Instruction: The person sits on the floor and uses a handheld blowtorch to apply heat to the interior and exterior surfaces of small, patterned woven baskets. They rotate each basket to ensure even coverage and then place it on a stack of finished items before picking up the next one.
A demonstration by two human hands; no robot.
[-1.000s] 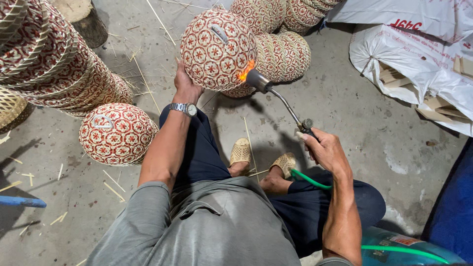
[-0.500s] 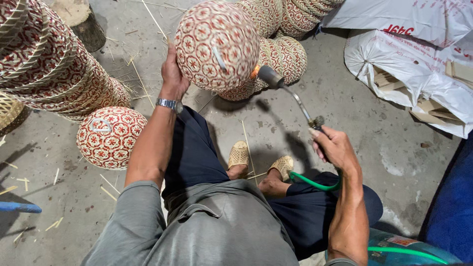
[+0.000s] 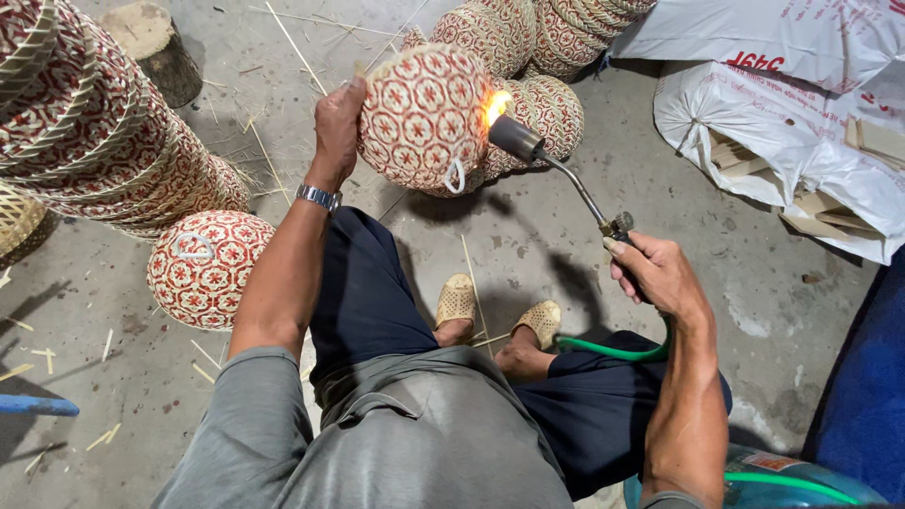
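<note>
Grey concrete floor [image 3: 528, 240] strewn with bamboo splinters [image 3: 283, 42], evenly lit

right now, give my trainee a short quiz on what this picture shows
1. True or false: the torch flame touches the woven basket that the left hand holds up.
2. Which hand grips the gas torch? A) left B) right C) both
3. Fill in: the hose that runs from the torch is ____ in colour.

Key
1. True: the flame licks the basket's side.
2. B: the right hand grips the torch handle.
3. Green.
</note>
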